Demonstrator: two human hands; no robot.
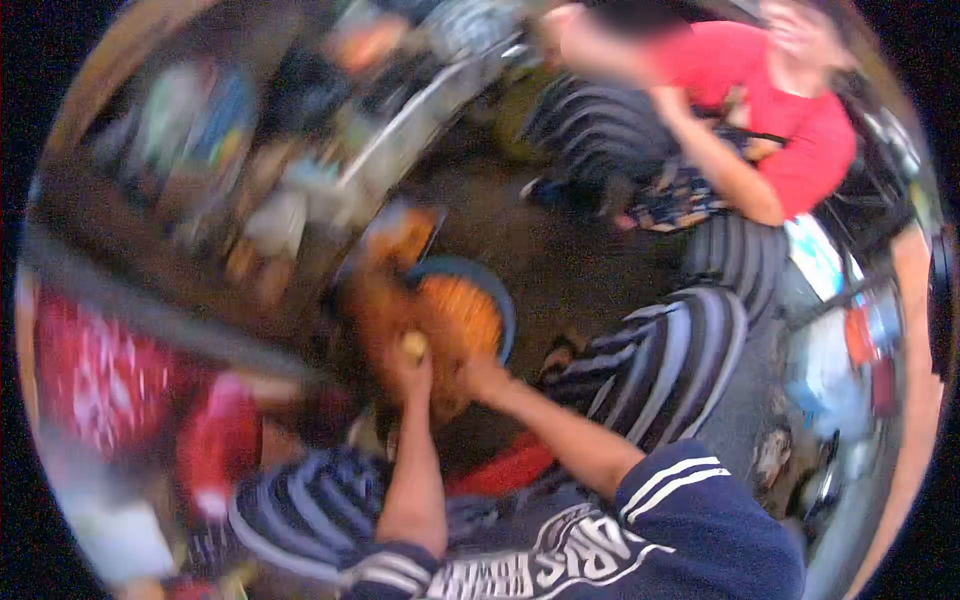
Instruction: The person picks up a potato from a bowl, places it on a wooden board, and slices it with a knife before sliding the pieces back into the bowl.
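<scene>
My left hand (408,374) is closed around something with a small round yellowish end (414,346); the rest of it is hidden. My right hand (482,380) is beside it, at the lower edge of a blurred brown, board-like shape (385,310). Motion smears the fingers of that hand, so its grip does not show. Just beyond my hands is a blue round basin (511,322) holding an orange, shredded-looking mass (462,308). More orange material (402,236) lies on a dark-edged surface past the brown shape.
A person in a red shirt (725,60) sits at the upper right. My striped trouser legs (660,350) flank the work area. Red cloth-like items (105,375) are at the left. Blurred bags and containers (195,120) fill the upper left; a blue-white container (835,375) is at the right.
</scene>
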